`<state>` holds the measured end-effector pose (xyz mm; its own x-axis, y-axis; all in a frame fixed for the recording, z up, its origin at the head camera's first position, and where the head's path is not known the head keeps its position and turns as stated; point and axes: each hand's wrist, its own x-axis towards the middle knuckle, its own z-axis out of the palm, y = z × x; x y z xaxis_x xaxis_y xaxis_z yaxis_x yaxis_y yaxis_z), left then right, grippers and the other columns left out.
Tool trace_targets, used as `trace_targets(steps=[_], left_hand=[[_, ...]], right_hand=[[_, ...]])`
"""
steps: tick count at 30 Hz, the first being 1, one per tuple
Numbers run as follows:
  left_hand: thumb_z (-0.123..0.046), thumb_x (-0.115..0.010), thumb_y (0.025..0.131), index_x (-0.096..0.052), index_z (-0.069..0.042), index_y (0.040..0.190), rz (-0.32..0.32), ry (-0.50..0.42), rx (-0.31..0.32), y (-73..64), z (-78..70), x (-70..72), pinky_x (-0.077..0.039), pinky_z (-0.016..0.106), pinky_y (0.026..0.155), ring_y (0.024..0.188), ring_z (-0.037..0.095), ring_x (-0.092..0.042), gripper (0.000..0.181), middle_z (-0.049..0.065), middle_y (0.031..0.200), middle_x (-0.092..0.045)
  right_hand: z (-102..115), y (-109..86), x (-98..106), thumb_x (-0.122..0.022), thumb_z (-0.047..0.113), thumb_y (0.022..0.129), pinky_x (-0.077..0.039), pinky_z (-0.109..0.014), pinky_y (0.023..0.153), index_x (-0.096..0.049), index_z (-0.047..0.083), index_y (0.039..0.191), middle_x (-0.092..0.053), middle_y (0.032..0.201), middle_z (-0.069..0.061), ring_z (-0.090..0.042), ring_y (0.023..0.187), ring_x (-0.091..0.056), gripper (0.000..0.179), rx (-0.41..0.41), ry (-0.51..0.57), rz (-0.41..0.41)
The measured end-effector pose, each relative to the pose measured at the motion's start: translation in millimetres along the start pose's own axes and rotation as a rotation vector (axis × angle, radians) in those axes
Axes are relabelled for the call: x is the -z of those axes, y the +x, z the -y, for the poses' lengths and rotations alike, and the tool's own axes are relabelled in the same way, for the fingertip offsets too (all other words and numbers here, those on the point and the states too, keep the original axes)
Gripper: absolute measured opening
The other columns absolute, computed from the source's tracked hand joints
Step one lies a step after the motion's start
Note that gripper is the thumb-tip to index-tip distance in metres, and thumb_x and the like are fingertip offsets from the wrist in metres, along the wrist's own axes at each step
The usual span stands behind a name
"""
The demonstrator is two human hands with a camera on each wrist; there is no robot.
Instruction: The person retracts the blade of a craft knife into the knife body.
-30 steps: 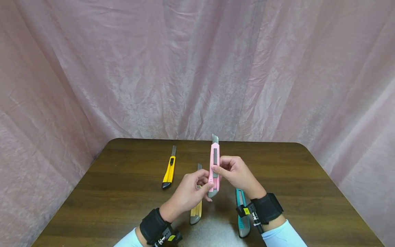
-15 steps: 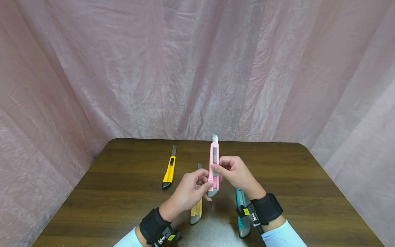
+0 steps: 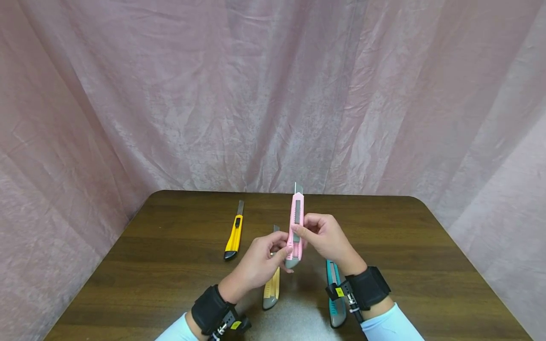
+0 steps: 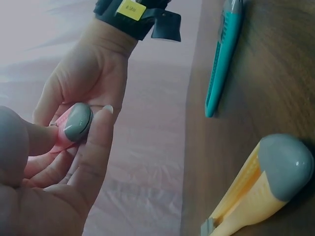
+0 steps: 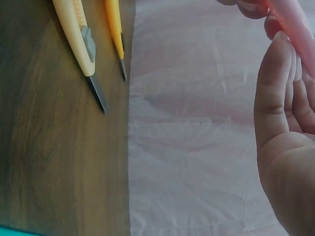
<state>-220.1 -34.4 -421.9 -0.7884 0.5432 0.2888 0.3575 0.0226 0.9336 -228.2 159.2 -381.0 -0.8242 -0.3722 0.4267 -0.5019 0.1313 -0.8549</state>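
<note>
Both hands hold a pink utility knife [image 3: 296, 222] above the table, its blade out and pointing up and away. My left hand [image 3: 261, 263] pinches the grey butt end between thumb and fingers; in the left wrist view that grey end [image 4: 78, 122] faces the camera. From the right side, my right hand [image 3: 326, 239] grips the middle of the body, thumb lying on the slider side. Beneath the left hand lies a pale yellow utility knife [image 3: 271, 289], partly hidden by it. A teal utility knife [image 3: 336, 303] lies under the right wrist, partly covered by the wrist strap's camera mount.
A bright yellow utility knife [image 3: 233, 237] with a black end lies farther left, blade out. In the right wrist view the pale yellow knife's blade [image 5: 98, 96] is also out. Pink curtains [image 3: 273, 94] hang behind the brown wooden table [image 3: 179, 246].
The pink knife has risen slightly and turned a little, its butt end shifting slightly left. Both hands keep hold of it. The knives on the table have not moved.
</note>
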Motion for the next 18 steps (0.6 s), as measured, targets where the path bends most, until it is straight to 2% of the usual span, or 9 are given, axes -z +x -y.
trace_targets(steps=[3,10,15,18], left_hand=[[-0.003,-0.060,0.092,-0.057,-0.011,0.113,-0.002,-0.011,0.003,-0.4,-1.2,-0.4,-0.058,0.036,0.054,0.067,0.024,-0.064,0.023,0.006,0.086,-0.062],[-0.004,-0.062,0.091,-0.057,-0.011,0.111,-0.016,0.001,0.019,-1.4,-2.6,-0.8,-0.058,0.036,0.054,0.065,0.023,-0.064,0.023,0.005,0.084,-0.062],[-0.005,-0.063,0.090,-0.058,-0.012,0.110,-0.019,0.011,0.013,-1.0,-1.4,-0.7,-0.058,0.037,0.055,0.067,0.022,-0.064,0.022,0.005,0.085,-0.062],[-0.005,-0.064,0.089,-0.058,-0.012,0.110,-0.023,0.020,0.008,-0.3,-1.1,-0.7,-0.058,0.037,0.055,0.067,0.021,-0.064,0.022,0.004,0.085,-0.063]], right_hand=[[0.3,0.4,-0.4,-0.061,0.001,0.092,-0.049,-0.025,0.043,-0.065,0.000,0.086,-0.059,0.066,-0.014,-0.033,0.052,-0.052,0.008,-0.016,0.001,-0.002],[0.2,0.1,-0.2,-0.062,-0.001,0.090,-0.047,-0.022,0.042,-0.063,-0.001,0.086,-0.058,0.066,-0.015,-0.020,0.052,-0.050,0.005,-0.004,0.018,0.031],[-1.2,0.0,1.1,-0.063,0.000,0.090,-0.049,-0.021,0.045,-0.062,-0.004,0.089,-0.059,0.070,-0.016,-0.034,0.054,-0.050,0.005,0.004,0.050,0.057],[-1.0,0.1,1.8,-0.063,0.000,0.089,-0.050,-0.021,0.045,-0.062,-0.005,0.090,-0.060,0.071,-0.016,-0.032,0.054,-0.051,0.005,0.007,0.053,0.057]])
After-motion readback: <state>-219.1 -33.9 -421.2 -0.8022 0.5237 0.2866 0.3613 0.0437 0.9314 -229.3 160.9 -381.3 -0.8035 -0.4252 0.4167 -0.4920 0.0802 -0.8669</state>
